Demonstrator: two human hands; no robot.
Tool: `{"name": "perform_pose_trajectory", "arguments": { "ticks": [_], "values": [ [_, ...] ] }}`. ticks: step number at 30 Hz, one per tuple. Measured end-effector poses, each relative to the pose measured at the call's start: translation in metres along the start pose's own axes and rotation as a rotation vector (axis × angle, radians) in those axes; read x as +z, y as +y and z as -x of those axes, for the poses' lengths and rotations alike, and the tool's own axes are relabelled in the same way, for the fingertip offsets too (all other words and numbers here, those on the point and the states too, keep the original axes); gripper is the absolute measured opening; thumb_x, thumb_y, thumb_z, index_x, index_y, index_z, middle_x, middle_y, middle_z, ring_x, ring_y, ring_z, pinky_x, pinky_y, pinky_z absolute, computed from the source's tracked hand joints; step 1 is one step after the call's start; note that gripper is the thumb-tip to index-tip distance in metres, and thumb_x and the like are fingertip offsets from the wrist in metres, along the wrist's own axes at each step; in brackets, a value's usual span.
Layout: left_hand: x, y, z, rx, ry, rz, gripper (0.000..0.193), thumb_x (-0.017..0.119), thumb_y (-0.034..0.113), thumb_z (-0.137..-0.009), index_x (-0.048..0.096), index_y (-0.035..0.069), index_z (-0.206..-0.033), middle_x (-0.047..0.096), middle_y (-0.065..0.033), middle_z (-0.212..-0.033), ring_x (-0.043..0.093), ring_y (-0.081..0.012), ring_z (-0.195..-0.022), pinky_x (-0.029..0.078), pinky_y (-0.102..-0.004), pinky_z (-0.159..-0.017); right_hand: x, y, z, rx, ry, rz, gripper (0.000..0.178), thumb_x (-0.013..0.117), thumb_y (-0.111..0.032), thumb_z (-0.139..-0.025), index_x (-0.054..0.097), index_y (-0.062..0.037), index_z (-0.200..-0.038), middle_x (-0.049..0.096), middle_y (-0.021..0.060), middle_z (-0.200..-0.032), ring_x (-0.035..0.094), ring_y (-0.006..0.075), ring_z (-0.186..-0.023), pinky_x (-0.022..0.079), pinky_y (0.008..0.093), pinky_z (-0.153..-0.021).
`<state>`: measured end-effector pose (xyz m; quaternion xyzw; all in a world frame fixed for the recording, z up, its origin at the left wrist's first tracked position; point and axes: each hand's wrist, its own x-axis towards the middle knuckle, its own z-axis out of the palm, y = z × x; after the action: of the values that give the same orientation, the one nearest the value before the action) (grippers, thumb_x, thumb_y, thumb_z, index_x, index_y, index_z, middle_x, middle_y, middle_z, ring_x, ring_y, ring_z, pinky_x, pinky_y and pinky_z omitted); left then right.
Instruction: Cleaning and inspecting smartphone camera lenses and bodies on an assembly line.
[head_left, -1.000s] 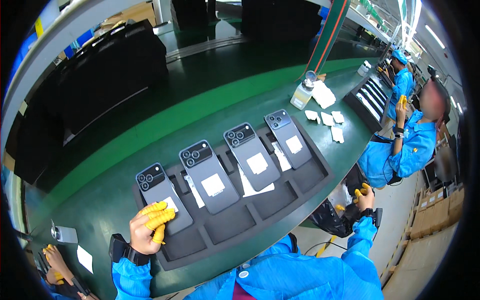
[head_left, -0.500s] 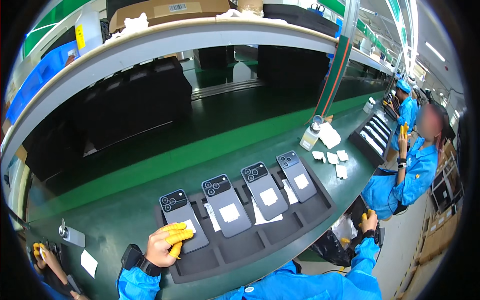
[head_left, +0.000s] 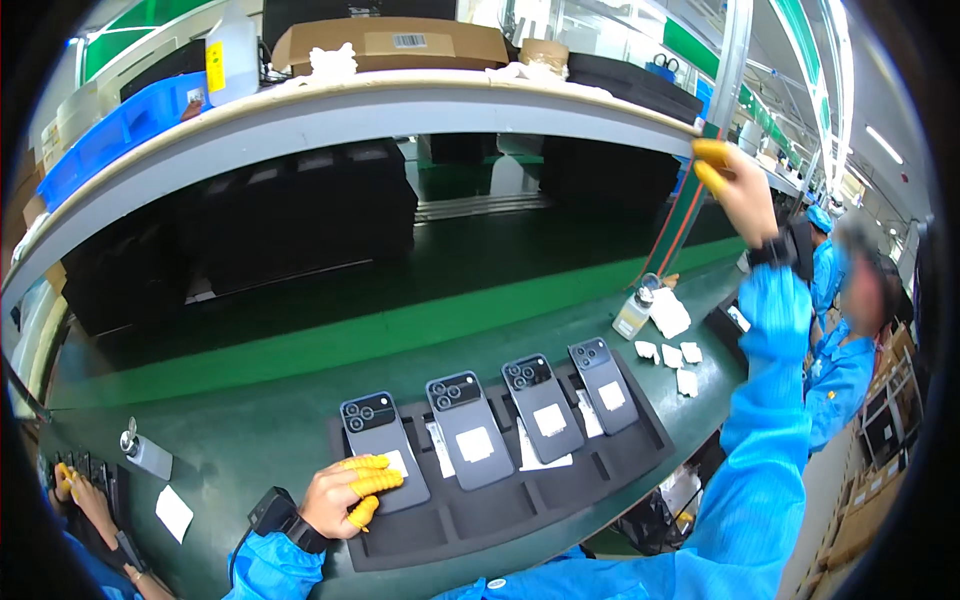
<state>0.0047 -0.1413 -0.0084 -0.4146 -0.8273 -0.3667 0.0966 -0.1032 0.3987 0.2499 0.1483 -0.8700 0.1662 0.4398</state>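
Observation:
My left hand (head_left: 335,498), with yellow finger covers, rests open on the lower part of the leftmost dark grey smartphone (head_left: 372,438). Its outstretched fingers touch the white patch on the phone's back. Three more such phones, a second (head_left: 480,470), a third (head_left: 560,440) and a fourth (head_left: 607,400), lie camera side up in a row on a black compartment tray (head_left: 455,530), each with a white patch. High on the right, my right hand (head_left: 738,185) is raised in front of the shelf post, its yellow-covered thumb and finger apart. Nothing shows between them.
Several folded white wipes (head_left: 687,382) lie by a dispenser bottle (head_left: 633,315); another bottle (head_left: 147,455) stands left near a white sheet (head_left: 174,512). The shelf (head_left: 450,100) spans overhead, holding a blue bin (head_left: 120,135) and cardboard box (head_left: 390,45). Co-workers are at both sides.
My right hand has swung up from beside the bench's right edge to the shelf post. My left hand stays on the leftmost phone. The whole view has shifted slightly.

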Motion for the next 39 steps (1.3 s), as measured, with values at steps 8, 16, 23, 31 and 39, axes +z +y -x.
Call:
{"name": "perform_pose_trajectory", "arguments": {
  "ticks": [8, 16, 23, 31, 39],
  "values": [
    [0.002, -0.001, 0.004, 0.017, -0.013, -0.023, 0.042, 0.058, 0.004, -0.076, 0.071, 0.012, -0.114, 0.07, -0.0106, -0.11, 0.064, -0.0282, -0.11, 0.048, -0.0428, -0.102, 0.077, -0.021, -0.156, 0.05, -0.155, 0.062, 0.029, 0.066, -0.008, -0.086, 0.069, -0.0055, -0.115, 0.071, 0.0145, -0.109, 0.066, 0.0266, -0.101, 0.05, 0.0315, -0.093],
    [0.003, -0.001, 0.004, -0.002, -0.008, 0.001, 0.041, 0.06, 0.002, -0.075, 0.072, 0.013, -0.112, 0.071, -0.0064, -0.109, 0.065, -0.0255, -0.11, 0.049, -0.041, -0.102, 0.088, -0.012, -0.163, -0.053, -0.099, 0.058, 0.026, 0.058, -0.004, -0.089, 0.066, -0.0032, -0.113, 0.068, 0.0081, -0.099, 0.063, 0.0162, -0.091, 0.05, 0.0285, -0.084],
    [0.0, 0.002, 0.003, -0.036, 0.002, -0.012, 0.038, 0.061, 0.001, -0.073, 0.073, 0.011, -0.107, 0.072, -0.0061, -0.106, 0.066, -0.0257, -0.106, 0.05, -0.0411, -0.099, 0.077, -0.013, -0.042, 0.564, -0.21, -1.135, 0.024, 0.052, -0.006, -0.098, 0.057, 0.0068, -0.117, 0.061, 0.0165, -0.112, 0.065, 0.0321, -0.1, 0.057, 0.0411, -0.09],
    [0.005, 0.0, -0.003, -0.065, 0.02, 0.004, 0.034, 0.061, -0.001, -0.071, 0.075, 0.009, -0.101, 0.073, -0.0095, -0.1, 0.067, -0.0291, -0.105, 0.049, -0.046, -0.099, 0.124, 0.05, 0.105, 1.343, -0.093, -1.336, 0.032, 0.042, -0.01, -0.099, 0.046, 0.0077, -0.126, 0.057, 0.0232, -0.123, 0.06, 0.0362, -0.11, 0.054, 0.0447, -0.089],
    [0.007, 0.002, 0.001, -0.102, 0.019, 0.009, 0.032, 0.06, -0.001, -0.071, 0.075, 0.008, -0.098, 0.073, -0.0099, -0.1, 0.068, -0.03, -0.103, 0.049, -0.0465, -0.098, 0.098, 0.083, 0.168, 1.316, -0.026, -1.668, 0.028, 0.049, -0.021, -0.099, 0.053, -0.0026, -0.119, 0.063, 0.0156, -0.116, 0.062, 0.0279, -0.107, 0.053, 0.0414, -0.082]
  ]
}}
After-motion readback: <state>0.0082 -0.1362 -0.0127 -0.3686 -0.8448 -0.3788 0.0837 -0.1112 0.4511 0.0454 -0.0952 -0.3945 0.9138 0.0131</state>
